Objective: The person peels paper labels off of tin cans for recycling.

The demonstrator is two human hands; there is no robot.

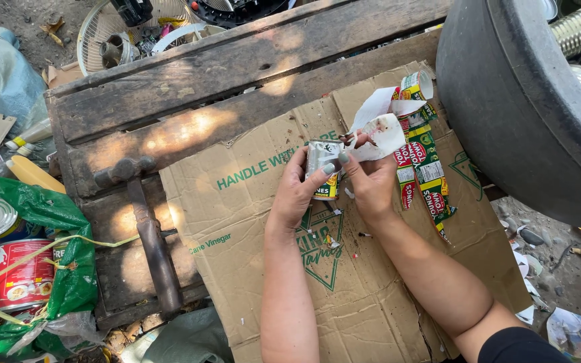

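A: Hands first. What have the fingers got?

B: Left hand [295,195] is wrapped round a small tin can [323,169], fingers curled about its bare metal side, thumb up near the top rim. Clenched, not loose. The can is held just above the cardboard [250,222], roughly at its middle.

A: And the right?

B: Right hand [371,185] meets the can from the other side. Thumb and forefinger pinch a strip of paper label [384,131], white on its back, half peeled off the can. A bit of yellow and green label is left on the can's lower part. Fingers closed on the paper; the rest are folded under.

A: Where does the strip go?

B: Up and to the right, away from the can. Beyond it lies a loose heap of torn labels [425,168], red, green and yellow, trailing down across the cardboard. A second small can [417,85] lies at the top of that heap.

A: Surface?

B: Flattened brown cardboard box with green print, spread over a rough plank tabletop [189,81], dark and weathered. A rusty hammer [146,228] lies on the planks left of the cardboard, well apart from both hands.

A: Surroundings?

B: Outdoors, dirt ground, dappled sun. A green bag [68,282] at far left with cans [21,275] in it, one red-labelled. A big dark tub [512,114] at upper right. A fan guard [102,27] and scrap beyond the planks. Paper scraps on the ground at lower right.
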